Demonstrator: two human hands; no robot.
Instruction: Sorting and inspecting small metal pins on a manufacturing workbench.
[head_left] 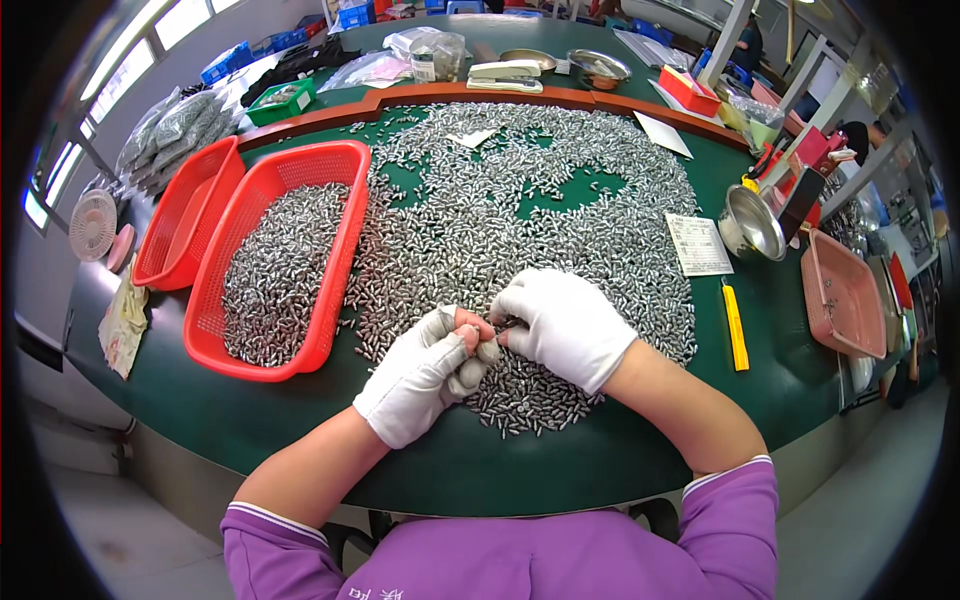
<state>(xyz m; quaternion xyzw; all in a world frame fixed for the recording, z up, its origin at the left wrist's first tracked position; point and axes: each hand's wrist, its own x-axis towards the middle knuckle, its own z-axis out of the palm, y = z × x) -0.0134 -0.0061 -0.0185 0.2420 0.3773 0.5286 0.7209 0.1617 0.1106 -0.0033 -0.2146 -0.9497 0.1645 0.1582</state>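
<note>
A wide spread of small, shiny, bullet-shaped metal parts (440, 250) covers the middle of the green table. Over its near edge, my two hands meet in white gloves. My left hand (425, 375) is closed, with bare thumb and fingertip poking out of the glove and pinched together. Close against it, my right hand (565, 325) is closed too, fingertips drawn in toward the left thumb. Whatever lies between the fingers is too small and hidden to make out. A red plastic basket (205, 320) to the left holds a heap of the same parts.
Beside it leans another red basket (180, 225). Right of the spread lie a printed paper slip (700, 245) and a yellow cutter knife (735, 328), near a metal bowl (750, 222) and a pink tray (840, 300). A wooden rail (430, 97) borders the far side, with a stapler (505, 76) behind.
</note>
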